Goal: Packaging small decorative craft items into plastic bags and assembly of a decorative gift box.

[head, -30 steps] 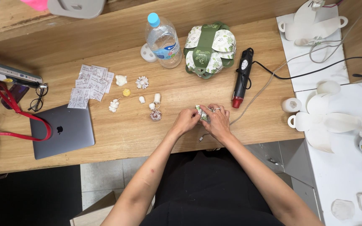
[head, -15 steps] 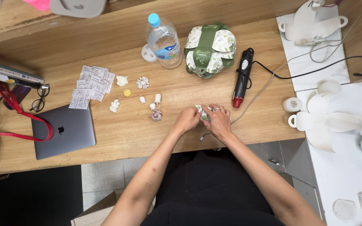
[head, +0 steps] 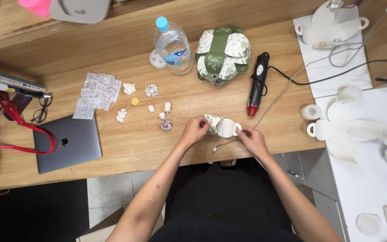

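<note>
Paper piece [head: 222, 126], small, white on one face and printed with green leaves on the other, held just above the front part of the wooden table [head: 126, 143], between both hands. Probably very light and thin, easy to bend and to crease, maybe also to tear at the small rounded tab on its right end; not slippery, to judge from the matt surface. Best taken at the edges or at the tab, with fingertips only and little pressure, never pressed in the curved middle. Left hand [head: 195, 131] closed around the leafy end, fingers curled over the top, wrist straight, forearm coming up from the lower left. Right hand [head: 252, 140] pinching the white end near the tab, fingers bent and close together, forearm coming from the lower right. Both elbows near the body, hands close to each other with the piece bridging them. Farther back on the table: black glue gun [head: 257, 84] with cable, green folded paper box [head: 222, 54], water bottle [head: 172, 45], some small white ornaments [head: 151, 91], and grey laptop [head: 68, 142] at the left.
</note>
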